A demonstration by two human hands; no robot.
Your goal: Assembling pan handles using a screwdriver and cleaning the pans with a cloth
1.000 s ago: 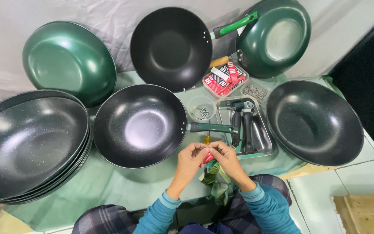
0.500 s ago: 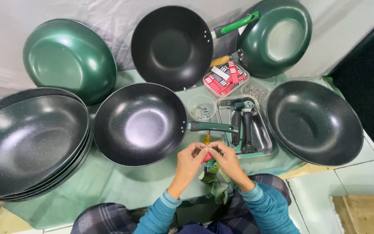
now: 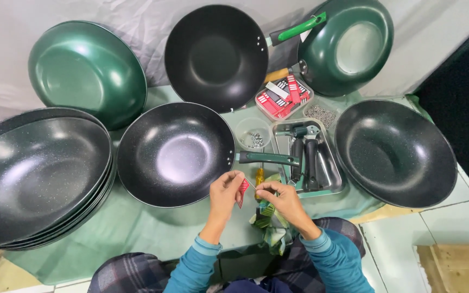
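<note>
Head view showed the left hand [image 3: 225, 191] pinching a small red packet [image 3: 242, 191] just below the black wok [image 3: 176, 153], while the right hand [image 3: 279, 199] gripped its other end; seemingly opening it, which called for a steady pull apart.

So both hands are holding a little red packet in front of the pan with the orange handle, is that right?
Not quite. In the head view, the left hand and right hand hold the small red packet, but the pan in front of them has a dark green handle, not orange.
</note>
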